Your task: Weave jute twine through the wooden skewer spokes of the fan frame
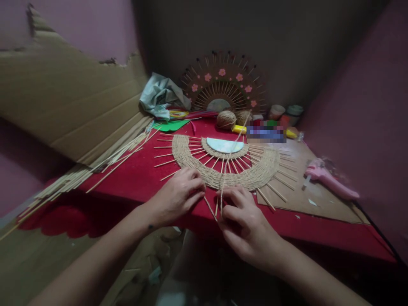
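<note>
A half-round woven twine piece [194, 165] with thin sticks fanning outward lies on the red cloth, a pale blue half-disc [225, 145] at its centre. My left hand [183, 193] is closed at its near edge, left of the middle, fingertips pinching the rim; the exact grip is partly hidden. My right hand [247, 221] pinches a strand of twine [227, 157] just in front of the near edge. This strand runs back across the weave toward the twine balls. A short length of twine also slants between the two hands, beside a stick.
Behind stand two twine balls [226, 120], a finished flowered fan [221, 80] and a crumpled grey cloth [162, 95]. Loose sticks [95, 170] lie at left beside a cardboard sheet [63, 85]. A pink glue gun [330, 178] rests at right on flat cardboard [318, 204].
</note>
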`<state>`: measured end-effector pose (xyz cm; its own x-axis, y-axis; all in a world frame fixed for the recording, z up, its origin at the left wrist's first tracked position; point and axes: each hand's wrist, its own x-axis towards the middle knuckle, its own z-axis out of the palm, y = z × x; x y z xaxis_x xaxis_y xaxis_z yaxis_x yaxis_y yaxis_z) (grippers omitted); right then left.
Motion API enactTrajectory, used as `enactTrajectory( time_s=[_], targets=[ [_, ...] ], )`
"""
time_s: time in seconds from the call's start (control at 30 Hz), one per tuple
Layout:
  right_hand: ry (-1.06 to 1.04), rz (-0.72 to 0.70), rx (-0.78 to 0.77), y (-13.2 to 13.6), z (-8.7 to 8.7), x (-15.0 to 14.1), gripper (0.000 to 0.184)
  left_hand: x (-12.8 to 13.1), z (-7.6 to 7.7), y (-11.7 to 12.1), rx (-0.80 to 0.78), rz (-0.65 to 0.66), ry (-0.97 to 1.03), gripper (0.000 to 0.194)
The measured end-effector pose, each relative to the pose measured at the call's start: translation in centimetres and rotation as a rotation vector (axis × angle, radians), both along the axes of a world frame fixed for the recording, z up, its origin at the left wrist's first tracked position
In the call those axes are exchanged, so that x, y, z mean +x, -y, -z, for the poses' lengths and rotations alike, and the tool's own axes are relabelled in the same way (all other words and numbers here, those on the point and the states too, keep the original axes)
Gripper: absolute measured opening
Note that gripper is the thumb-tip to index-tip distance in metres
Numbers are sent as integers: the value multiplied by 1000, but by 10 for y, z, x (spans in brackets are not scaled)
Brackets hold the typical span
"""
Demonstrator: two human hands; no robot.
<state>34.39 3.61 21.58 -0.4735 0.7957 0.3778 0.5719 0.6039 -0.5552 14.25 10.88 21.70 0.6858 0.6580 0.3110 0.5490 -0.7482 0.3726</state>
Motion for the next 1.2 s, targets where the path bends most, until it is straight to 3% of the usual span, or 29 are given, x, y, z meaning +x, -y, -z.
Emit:
enactTrajectory(
  time_s=[0.23,0.43,0.6,0.73,1.07,1.2],
  targets=[
    [55,98,-7,-9,-3,6,16,-2,3,-1,12,11,19,13],
    [99,32,6,-12,-7,7,15,5,0,5,74,67,54,14],
    [48,10,-20,-9,-3,10,18,23,-7,4,353,324,-194,18],
    [46,23,-32,-9,-1,13,21,31,-12,-1,584,439,-365,19],
    [63,-57,-29,-12,-6,16,15,26,-12,-14,548,569,-352,17],
    [53,-74,-36,-11,-9,16,15,27,-16,-12,587,557,-447,20]
  ],
)
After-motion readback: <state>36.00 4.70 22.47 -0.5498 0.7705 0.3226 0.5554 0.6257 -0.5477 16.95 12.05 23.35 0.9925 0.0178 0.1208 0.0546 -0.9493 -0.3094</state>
